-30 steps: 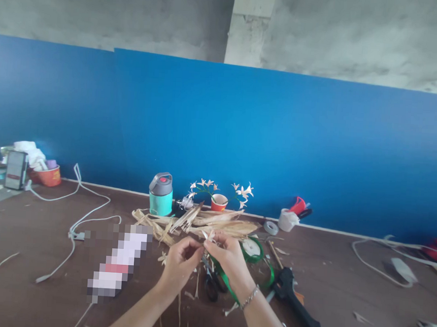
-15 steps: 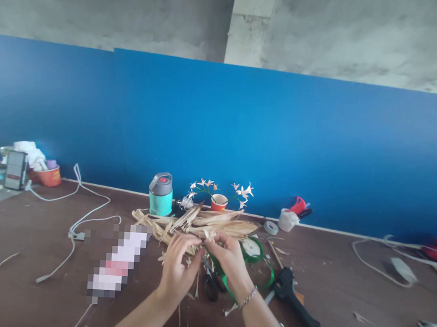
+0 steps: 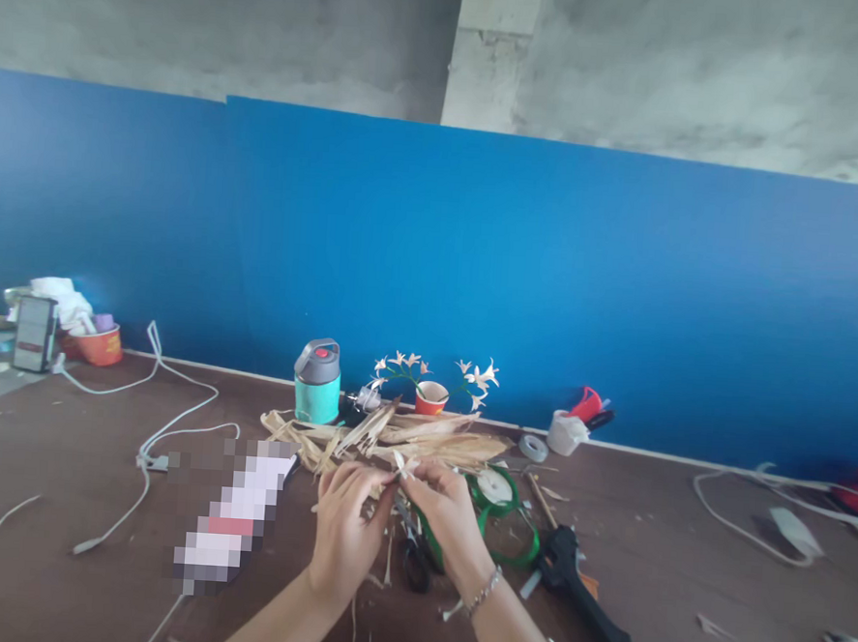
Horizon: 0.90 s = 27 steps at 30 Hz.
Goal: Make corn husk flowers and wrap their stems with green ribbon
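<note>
While left hand (image 3: pixel 347 534) and right hand (image 3: pixel 444 514) pinch a flower (image 3: pixel 400 464), husks (image 3: pixel 428 442), scissors (image 3: pixel 414 560) nearby.

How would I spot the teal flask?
Follow the blue wall down to the brown table. Left of the orange cup of pale flowers stands the squat teal flask, the only thing there with a grey lid and red button.
</note>
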Tool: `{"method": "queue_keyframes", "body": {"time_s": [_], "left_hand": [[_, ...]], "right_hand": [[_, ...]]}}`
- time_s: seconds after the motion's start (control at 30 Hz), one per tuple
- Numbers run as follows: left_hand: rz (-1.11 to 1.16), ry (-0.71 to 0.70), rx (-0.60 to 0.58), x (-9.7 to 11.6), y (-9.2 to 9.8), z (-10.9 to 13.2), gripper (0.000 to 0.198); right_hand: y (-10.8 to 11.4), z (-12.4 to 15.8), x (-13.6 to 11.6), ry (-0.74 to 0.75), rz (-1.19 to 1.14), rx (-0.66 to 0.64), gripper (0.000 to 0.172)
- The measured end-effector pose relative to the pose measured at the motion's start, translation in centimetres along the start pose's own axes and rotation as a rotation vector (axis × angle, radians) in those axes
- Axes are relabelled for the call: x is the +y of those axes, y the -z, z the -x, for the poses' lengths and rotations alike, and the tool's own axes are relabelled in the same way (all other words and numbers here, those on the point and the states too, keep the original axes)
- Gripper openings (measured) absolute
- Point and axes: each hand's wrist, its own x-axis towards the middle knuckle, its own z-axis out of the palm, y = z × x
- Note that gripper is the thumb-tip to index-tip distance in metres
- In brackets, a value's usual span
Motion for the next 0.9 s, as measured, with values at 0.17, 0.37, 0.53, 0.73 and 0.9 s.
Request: {"method": "queue_keyframes", "body": {"time_s": [0.17, 0.37, 0.53, 0.73, 0.9], "left_hand": [[0.048, 0.077, 0.006, -0.1, -0.1, -0.1, 0.008], [0.227, 0.211, 0.038, 0.2, -0.1, -0.4, 0.005], [0.371, 0.408, -0.038, 0.0, -0.4, -0.2, 0.006], [0.596, 0.577, -0.128, 0.5, -0.2, -0.8, 0.015], [0.861, 0.751, -0.138, 1.1, 0.0, -1.2, 0.022]], "right_hand": [[0.0, -0.1, 0.0, 0.105, 0.101, 0.001, 0.014], [0.0, -0.1, 0.1, 0.169, 0.185, 0.004, 0.012], [0.1, -0.2, 0.1, 0.117, 0.172, 0.016, 0.009], [0.2, -0.2, -0.1, 0.092, 0.111, 0.022, 0.01], [0.4, -0.2, -0.2, 0.123, 0.124, 0.001, 0.01]]}}
